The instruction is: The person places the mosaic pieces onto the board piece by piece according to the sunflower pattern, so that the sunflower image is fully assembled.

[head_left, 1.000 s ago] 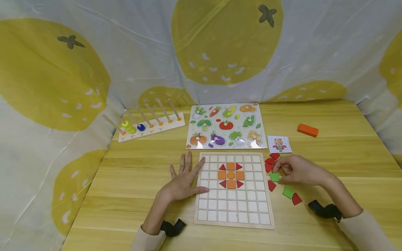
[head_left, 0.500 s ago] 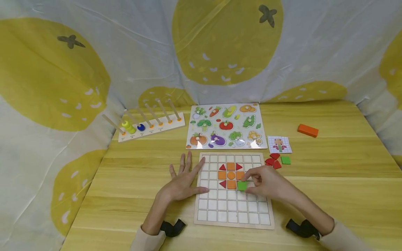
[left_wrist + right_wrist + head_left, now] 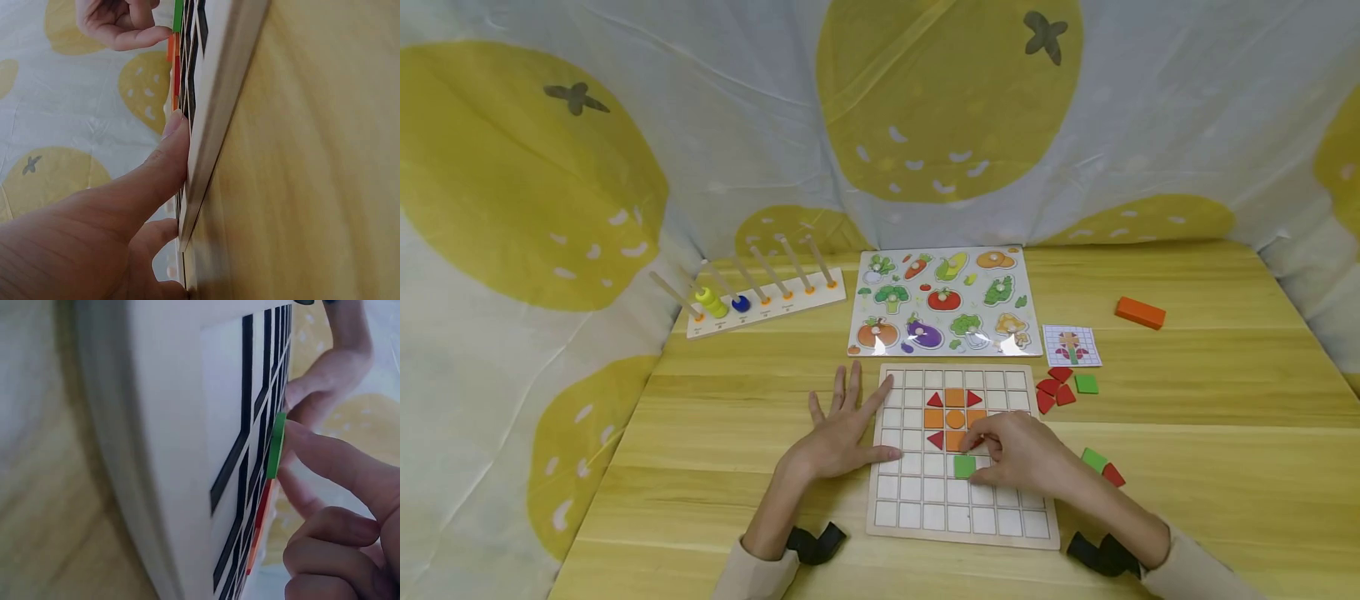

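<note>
Seating green square (image 3: 965,466): right hand (image 3: 1018,457) pinches it; lower flat into cell (left hand (image 3: 842,433) splayed, steadying grid board (image 3: 895,521)).

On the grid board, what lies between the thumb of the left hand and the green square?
In the head view, only bare white cells of the grid board lie between the left hand and the green square.

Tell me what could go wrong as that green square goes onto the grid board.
1. The right hand holds the green square just below the orange and red pattern; a slip could knock those tiles out of their cells.
2. Only the left hand steadies the grid board at its edge; a push might slide it.
3. The right forearm lies near the loose tiles and could sweep them.
</note>
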A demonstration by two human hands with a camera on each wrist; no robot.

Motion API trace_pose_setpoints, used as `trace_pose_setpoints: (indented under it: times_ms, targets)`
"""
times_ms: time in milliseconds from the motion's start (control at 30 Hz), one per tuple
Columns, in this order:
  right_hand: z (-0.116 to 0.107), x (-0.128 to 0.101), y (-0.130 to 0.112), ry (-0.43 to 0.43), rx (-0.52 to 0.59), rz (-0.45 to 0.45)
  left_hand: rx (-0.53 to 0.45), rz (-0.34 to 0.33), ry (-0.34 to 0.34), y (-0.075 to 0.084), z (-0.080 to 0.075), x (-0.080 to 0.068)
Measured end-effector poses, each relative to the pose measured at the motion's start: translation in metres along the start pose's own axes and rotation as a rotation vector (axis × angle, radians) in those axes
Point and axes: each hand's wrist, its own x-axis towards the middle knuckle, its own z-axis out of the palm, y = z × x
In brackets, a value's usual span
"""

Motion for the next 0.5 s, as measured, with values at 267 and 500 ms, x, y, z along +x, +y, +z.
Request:
trace_pose_setpoints:
  times_ms: [267, 500]
  targets:
    - [0.0032, 0.0033, 0.0007, -0.008, 0.028, -0.031, -0.005, -0.010, -0.004, -0.0009, 0.0011, 0.0003]
    - [0.0082, 0.0069, -0.0038, 0.042, -0.003, -0.055, 0.003, -0.010, -0.003, -0.0015, 0.0014, 0.0016]
